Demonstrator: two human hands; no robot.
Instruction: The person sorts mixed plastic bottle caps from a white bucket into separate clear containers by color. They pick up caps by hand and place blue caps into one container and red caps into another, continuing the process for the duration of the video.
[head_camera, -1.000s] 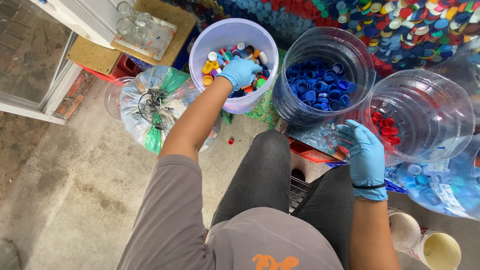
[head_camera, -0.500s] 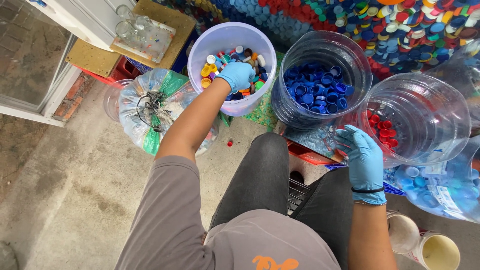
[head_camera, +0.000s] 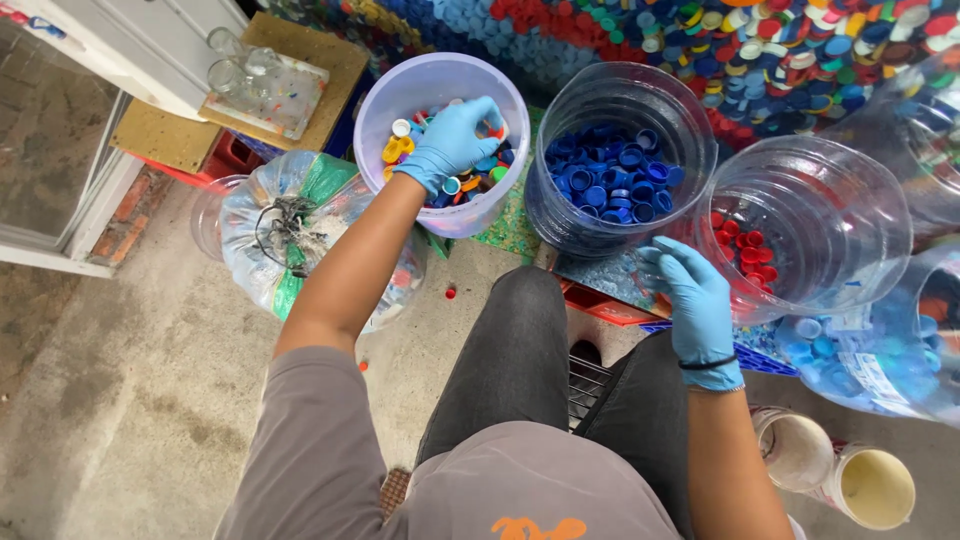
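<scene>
My left hand, in a blue glove, reaches down into a pale purple bucket and rests with curled fingers on the mixed coloured bottle caps inside; what it grips is hidden. My right hand, also gloved, hovers with fingers spread just in front of a clear container holding a few red caps. Between the two stands a clear tub filled with blue caps. I am seated, my knees pointing at the tubs.
A tied plastic bag of caps lies on the concrete floor to the left. A big heap of coloured caps fills the back. Another clear container with blue caps and two pale pots sit at the right. A lone red cap lies on the floor.
My left hand has shifted a little farther across the caps in the purple bucket. My right hand has stayed almost still by the red-cap container.
</scene>
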